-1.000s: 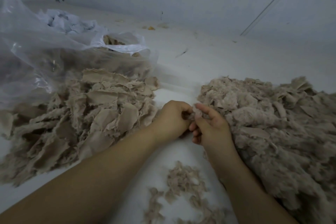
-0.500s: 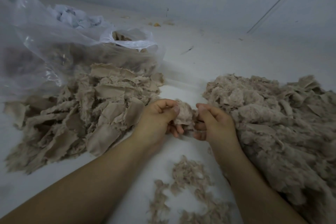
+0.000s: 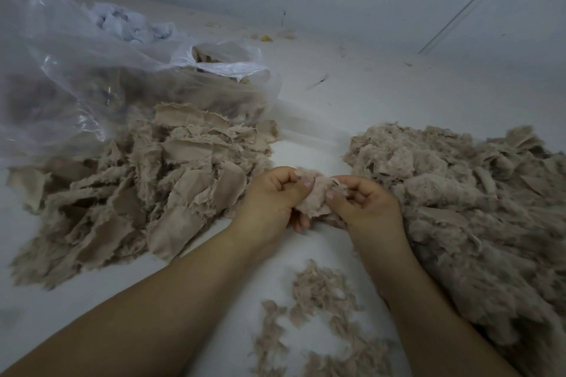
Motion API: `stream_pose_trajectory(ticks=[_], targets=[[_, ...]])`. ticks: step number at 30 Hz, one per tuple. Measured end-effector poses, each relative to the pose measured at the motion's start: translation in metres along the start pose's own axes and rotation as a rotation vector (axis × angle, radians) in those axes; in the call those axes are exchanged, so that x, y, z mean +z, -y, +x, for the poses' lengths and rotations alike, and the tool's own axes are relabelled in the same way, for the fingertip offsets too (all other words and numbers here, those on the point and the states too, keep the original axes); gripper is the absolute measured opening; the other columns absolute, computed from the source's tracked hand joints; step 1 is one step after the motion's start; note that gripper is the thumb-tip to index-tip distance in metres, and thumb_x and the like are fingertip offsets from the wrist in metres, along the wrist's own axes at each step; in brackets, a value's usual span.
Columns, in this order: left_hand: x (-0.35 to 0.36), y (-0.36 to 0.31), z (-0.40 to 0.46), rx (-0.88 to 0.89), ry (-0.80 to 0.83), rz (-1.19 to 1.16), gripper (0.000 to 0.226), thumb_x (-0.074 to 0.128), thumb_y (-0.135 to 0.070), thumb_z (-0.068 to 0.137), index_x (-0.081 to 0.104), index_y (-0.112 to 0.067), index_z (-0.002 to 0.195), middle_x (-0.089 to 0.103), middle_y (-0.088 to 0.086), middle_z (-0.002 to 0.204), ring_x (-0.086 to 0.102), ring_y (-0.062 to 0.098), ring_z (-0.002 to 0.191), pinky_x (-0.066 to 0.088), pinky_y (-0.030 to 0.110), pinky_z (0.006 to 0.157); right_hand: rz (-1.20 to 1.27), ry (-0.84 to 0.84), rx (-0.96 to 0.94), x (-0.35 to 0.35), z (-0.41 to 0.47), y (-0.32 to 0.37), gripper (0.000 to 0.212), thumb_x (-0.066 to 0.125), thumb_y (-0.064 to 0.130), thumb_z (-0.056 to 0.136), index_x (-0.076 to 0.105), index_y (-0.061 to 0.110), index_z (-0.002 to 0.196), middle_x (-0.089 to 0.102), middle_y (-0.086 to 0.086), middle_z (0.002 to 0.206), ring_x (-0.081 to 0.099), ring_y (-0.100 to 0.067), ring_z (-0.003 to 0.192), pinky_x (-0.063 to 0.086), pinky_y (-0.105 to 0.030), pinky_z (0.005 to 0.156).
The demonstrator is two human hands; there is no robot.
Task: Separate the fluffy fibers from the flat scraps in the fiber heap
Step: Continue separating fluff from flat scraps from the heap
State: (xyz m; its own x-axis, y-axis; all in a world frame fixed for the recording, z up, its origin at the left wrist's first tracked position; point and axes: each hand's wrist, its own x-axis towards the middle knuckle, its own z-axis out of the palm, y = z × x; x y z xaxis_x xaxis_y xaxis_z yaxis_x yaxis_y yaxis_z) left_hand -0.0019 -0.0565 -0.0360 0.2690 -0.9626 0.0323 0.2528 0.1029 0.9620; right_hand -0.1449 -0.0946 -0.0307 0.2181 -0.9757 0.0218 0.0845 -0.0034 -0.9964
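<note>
A large mixed beige fiber heap [image 3: 477, 211] fills the right side of the white surface. On the left lies a pile of flat beige scraps [image 3: 141, 199]. Between the two, my left hand [image 3: 272, 196] and my right hand [image 3: 364, 205] both pinch one fluffy beige clump [image 3: 317, 197], holding it just above the surface with thumbs on top. A small scatter of loose fluffy tufts [image 3: 318, 324] lies near me, below the hands.
A clear plastic bag [image 3: 101, 70] with beige scraps inside stands at the back left, touching the scrap pile. Pale blue-white stuffing [image 3: 131, 24] lies behind it. A white wall rises at the back, with small crumbs along its foot.
The clump between my hands has been spread wider, and my hands have drifted slightly apart. The view has shifted a little; the piles lie as before.
</note>
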Motion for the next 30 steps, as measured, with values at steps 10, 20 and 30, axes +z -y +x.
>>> stream_pose_trajectory(ticks=[10, 20, 30], targets=[[-0.009, -0.007, -0.007, -0.016, -0.038, -0.292, 0.007, 0.064, -0.013, 0.078, 0.057, -0.012, 0.079, 0.055, 0.009, 0.063, 0.045, 0.017, 0.045, 0.035, 0.021, 0.038, 0.087, -0.101, 0.100, 0.001, 0.005, -0.001, 0.013, 0.061, -0.003, 0.092, 0.064, 0.010, 0.088, 0.067, -0.009, 0.077, 0.062, -0.020, 0.063, 0.056, -0.035, 0.061], [-0.006, -0.011, -0.012, -0.069, 0.065, -0.396, 0.007, 0.063, -0.011, 0.078, 0.059, -0.009, 0.083, 0.056, 0.013, 0.075, 0.047, 0.021, 0.050, 0.033, 0.022, 0.041, 0.167, -0.127, 0.126, 0.001, 0.006, 0.001, 0.014, 0.054, 0.013, 0.100, 0.054, -0.001, 0.103, 0.069, -0.012, 0.071, 0.064, -0.016, 0.047, 0.052, -0.025, 0.043], [-0.015, -0.017, -0.009, -0.128, -0.019, -0.423, 0.012, 0.047, -0.012, 0.087, 0.044, -0.007, 0.075, 0.047, 0.010, 0.059, 0.045, 0.019, 0.044, 0.035, 0.022, 0.043, 0.129, -0.151, 0.142, 0.000, 0.008, -0.001, 0.006, 0.058, 0.010, 0.098, 0.057, 0.005, 0.096, 0.053, -0.008, 0.066, 0.055, -0.008, 0.042, 0.050, -0.023, 0.043]])
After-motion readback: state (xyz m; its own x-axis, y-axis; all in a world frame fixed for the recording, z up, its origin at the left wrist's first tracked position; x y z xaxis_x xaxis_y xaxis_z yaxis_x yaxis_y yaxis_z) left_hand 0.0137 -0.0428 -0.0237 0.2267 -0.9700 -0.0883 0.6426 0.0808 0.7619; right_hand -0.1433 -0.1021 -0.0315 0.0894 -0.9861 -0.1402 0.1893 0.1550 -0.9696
